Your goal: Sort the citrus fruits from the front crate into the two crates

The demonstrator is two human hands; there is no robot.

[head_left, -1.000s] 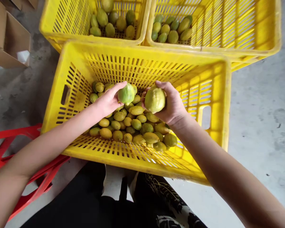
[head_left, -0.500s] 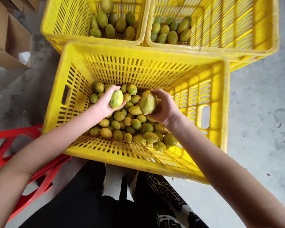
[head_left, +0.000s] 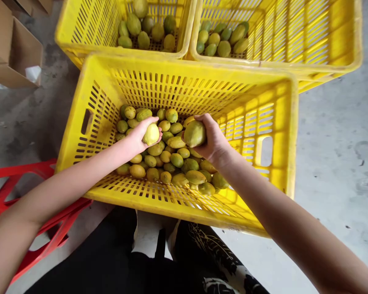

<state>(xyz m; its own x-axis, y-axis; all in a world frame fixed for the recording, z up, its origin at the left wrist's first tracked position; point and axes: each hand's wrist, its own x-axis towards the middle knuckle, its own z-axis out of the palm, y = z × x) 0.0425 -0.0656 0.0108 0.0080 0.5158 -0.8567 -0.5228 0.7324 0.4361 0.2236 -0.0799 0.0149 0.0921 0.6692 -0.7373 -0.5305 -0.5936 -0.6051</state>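
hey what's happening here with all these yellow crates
A person leans over the near yellow crate, which holds a pile of green-yellow fruits. The left hand holds a small yellowish fruit and the right hand grips a larger greenish fruit, both just above the pile. Two more yellow crates behind hold similar fruit. A red plastic frame stands at the left.
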